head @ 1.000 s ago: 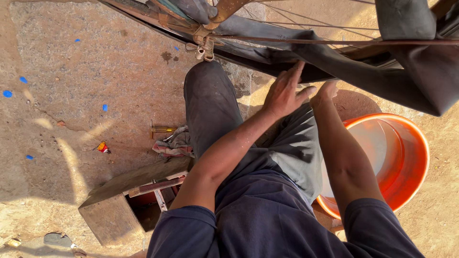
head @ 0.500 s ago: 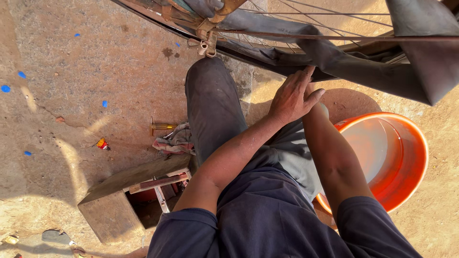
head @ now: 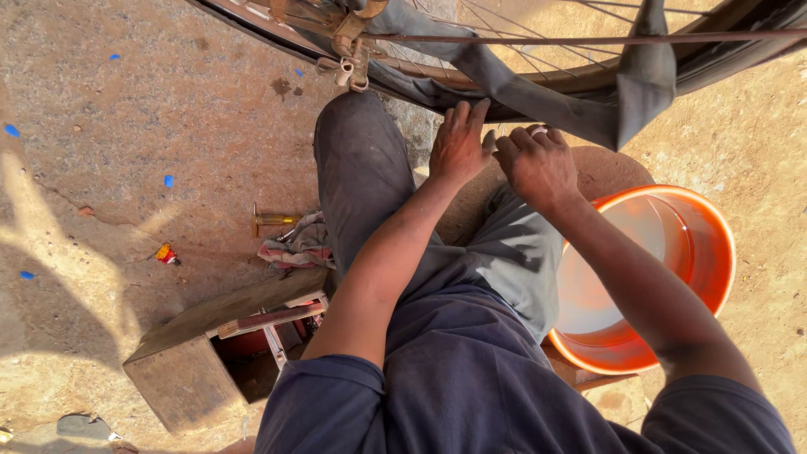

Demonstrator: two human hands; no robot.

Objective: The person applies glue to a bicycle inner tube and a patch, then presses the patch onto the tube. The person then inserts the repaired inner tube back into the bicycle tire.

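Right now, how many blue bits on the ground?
5: four blue bits left, one near the wheel. More may be hidden.

matt grey rubber inner tube, glossy orange plastic basin, rough wooden box, dusty dirt ground.

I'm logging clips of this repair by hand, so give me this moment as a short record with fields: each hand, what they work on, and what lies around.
left hand: fingers on the dark inner tube, at the wheel rim
right hand: beside the left, fingertips curled at the same tube
tube: hangs loose out of the wheel, one fold drooping
bucket: orange, on the person's right, pale liquid inside
wooden box: on the ground at the left, open
rag: beside the left knee
screwdriver: yellow handle, next to the rag
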